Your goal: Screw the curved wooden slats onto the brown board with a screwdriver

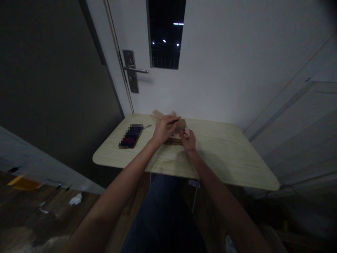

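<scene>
Both forearms reach toward twelve o'clock over the near edge of the pale table (223, 158). The left hand (163, 129) arches palm down, fingers curled over a stack of wooden pieces (177, 131), pinching a thin dark stick (174, 121). The right hand (188, 139) sits at the stack's four o'clock, closed loosely round a small pale object (186, 132). The stack lies near the far edge, its long axis roughly nine to three; some slats (158, 114) fan out toward ten o'clock. A phone (131, 136) lies at nine o'clock.
</scene>
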`<state>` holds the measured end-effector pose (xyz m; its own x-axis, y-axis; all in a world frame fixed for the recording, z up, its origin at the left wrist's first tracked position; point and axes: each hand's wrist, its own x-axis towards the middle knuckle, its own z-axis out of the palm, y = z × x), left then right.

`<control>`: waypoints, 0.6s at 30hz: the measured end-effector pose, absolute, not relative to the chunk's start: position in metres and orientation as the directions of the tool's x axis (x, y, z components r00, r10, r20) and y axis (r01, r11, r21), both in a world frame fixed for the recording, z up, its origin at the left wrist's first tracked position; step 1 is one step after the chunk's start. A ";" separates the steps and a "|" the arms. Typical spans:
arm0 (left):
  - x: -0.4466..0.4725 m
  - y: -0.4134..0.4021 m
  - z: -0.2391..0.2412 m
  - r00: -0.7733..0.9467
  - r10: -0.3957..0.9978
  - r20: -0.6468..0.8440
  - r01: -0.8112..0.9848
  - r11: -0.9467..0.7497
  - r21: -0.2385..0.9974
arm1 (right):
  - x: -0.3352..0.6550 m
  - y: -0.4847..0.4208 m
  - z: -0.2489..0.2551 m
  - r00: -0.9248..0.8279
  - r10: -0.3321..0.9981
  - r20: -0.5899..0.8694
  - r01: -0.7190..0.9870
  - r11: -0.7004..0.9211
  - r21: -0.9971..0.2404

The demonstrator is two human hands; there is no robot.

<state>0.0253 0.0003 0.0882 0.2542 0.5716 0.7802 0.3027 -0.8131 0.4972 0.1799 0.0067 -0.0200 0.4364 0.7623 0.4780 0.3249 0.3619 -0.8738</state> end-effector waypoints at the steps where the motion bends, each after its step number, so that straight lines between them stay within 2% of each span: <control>1: 0.026 0.001 0.088 0.257 0.567 0.783 0.298 -0.817 0.494 | 0.180 0.007 -0.020 0.437 0.763 0.477 0.323 0.362 -0.874; 7: 0.028 0.003 0.089 0.216 0.557 0.802 0.306 -0.819 0.486 | 0.180 0.005 -0.020 0.432 0.762 0.483 0.326 0.367 -0.871; 18: 0.026 0.000 0.089 0.200 0.612 0.765 0.290 -0.783 0.551 | 0.179 0.007 -0.021 0.435 0.762 0.479 0.320 0.367 -0.874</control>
<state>0.0255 0.0003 0.0887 0.1998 0.6122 0.7650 0.2895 -0.7828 0.5508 0.1791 0.0070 -0.0213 0.4351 0.7621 0.4794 0.3195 0.3671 -0.8736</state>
